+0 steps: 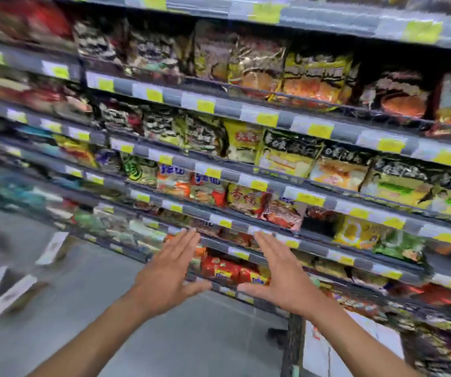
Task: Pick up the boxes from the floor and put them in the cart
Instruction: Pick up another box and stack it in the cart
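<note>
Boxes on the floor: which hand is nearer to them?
Left. The left hand is held out to the right of the boxes, above the floor; the right hand is farther right, beside it.

One wide-angle view from the person's head faces forward and slightly down, tilted, near the shelves (229, 110). The left hand (168, 273) and right hand (281, 273) show low in front of the shelves.

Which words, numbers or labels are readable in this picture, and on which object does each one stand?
"拉面" (probably; it is blurred): blue characters on two orange packets.
Yellow price tags: print too blurred to read.
Black-topped yellow packets: white Chinese characters, too blurred to read.
White boxes at the left: grey print, unreadable.
</note>
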